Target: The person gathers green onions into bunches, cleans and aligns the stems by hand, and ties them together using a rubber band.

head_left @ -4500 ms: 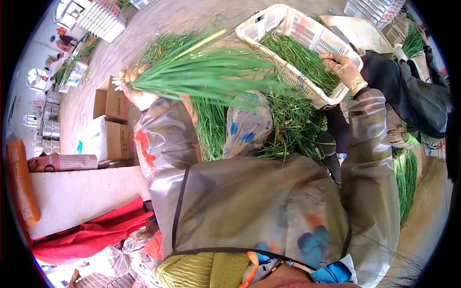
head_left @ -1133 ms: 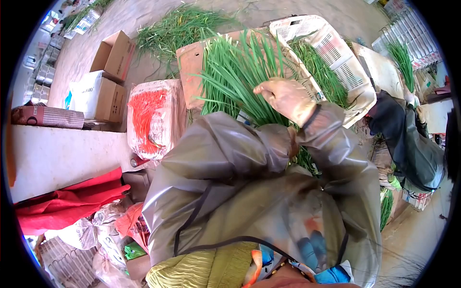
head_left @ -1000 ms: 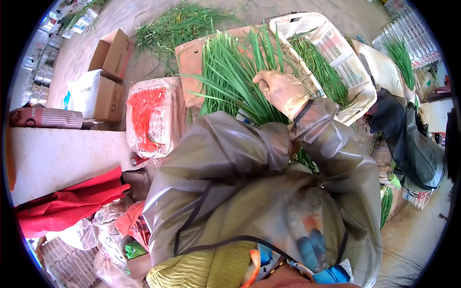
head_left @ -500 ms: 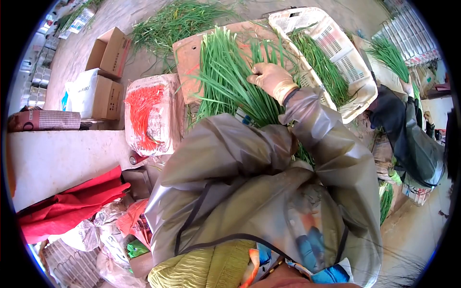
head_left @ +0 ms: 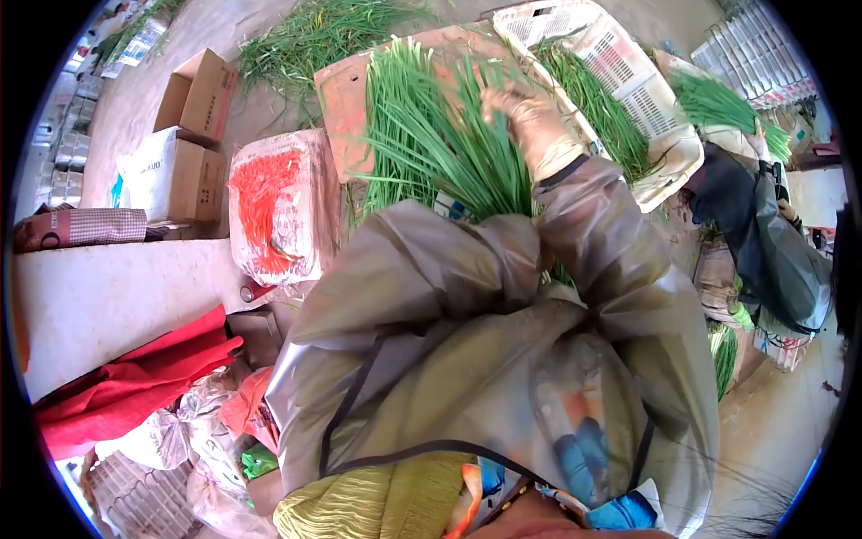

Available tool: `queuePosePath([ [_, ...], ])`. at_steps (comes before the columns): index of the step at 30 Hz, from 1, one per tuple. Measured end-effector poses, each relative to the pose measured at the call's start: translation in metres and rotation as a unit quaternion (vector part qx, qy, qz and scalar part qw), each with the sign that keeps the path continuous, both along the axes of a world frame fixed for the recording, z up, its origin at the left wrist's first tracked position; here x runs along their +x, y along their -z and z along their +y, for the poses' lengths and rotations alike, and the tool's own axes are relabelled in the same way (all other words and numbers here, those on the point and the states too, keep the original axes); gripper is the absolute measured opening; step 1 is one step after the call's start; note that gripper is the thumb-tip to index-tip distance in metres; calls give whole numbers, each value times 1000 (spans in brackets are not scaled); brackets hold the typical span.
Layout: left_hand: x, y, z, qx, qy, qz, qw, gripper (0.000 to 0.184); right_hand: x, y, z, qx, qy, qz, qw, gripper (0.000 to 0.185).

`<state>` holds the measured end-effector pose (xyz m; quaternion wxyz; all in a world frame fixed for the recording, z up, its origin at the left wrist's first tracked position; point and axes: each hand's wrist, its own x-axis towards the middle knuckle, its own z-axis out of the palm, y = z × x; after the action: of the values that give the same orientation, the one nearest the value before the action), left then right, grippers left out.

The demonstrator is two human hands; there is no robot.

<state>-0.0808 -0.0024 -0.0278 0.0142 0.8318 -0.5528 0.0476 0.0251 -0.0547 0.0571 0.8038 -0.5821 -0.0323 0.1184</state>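
Note:
Long green garlic chives [head_left: 409,135] lie in a thick layer on a reddish-brown board [head_left: 337,90], pale cut ends toward the far side. My right hand [head_left: 539,130], in a pale glove, is at the right edge of these chives. Its fingers reach among the leaves and are smeared by motion, so their grip is unclear. My left hand is hidden; its sleeve [head_left: 431,256] folds across my front, and the leaf tips run in under it. Right of my right hand stands a white plastic crate [head_left: 642,117] holding loose chives [head_left: 597,112].
A bundle of red ties [head_left: 265,211] lies on a wrapped package [head_left: 305,207] at left. Beyond are cardboard boxes [head_left: 197,99] and a heap of loose greens [head_left: 323,40]. At far right a co-worker's arm [head_left: 781,242] is beside more chives [head_left: 718,103].
My right hand has moved slightly up and right along the chives, its fingers now further toward the cut ends. At far right, the co-worker's chives have shifted.

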Motion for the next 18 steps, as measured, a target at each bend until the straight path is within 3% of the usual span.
queuePosePath([
  [1,0,0,-1,-1,-1,3,1000,4,0,-10,-8,-39,31,41,998,11],
  [2,-1,-1,0,-1,-3,4,1000,4,13,8,-21,3,54,-8,998,12],
  [3,-1,0,0,1,-3,5,1000,4,1,-28,-29,138,63,8,988,12],
  [6,0,-1,-1,4,-5,7,1000,4,39,-28,-84,180,56,-127,974,13],
  [7,0,-1,-1,4,-6,8,1000,4,43,-47,-98,259,50,-110,958,15],
  [9,0,-2,-2,6,-6,9,1000,4,52,-64,-127,255,79,-137,954,13],
  [11,1,0,-3,7,-5,9,1000,4,55,-52,-158,52,83,-176,979,14],
  [12,2,-1,-3,6,-5,9,1000,4,46,-47,-156,-235,56,-172,955,15],
  [13,1,2,-4,7,-7,9,1000,4,31,-42,-154,-503,22,-154,850,17],
  [15,4,4,-5,6,-11,9,1000,4,10,4,-156,-742,38,-275,610,19],
  [17,8,6,-6,9,-14,10,1000,4,-1,-3,-144,-621,82,-206,752,15],
  [18,10,6,-6,10,-17,12,1000,5,-6,-12,-129,-466,68,-157,868,14],
])
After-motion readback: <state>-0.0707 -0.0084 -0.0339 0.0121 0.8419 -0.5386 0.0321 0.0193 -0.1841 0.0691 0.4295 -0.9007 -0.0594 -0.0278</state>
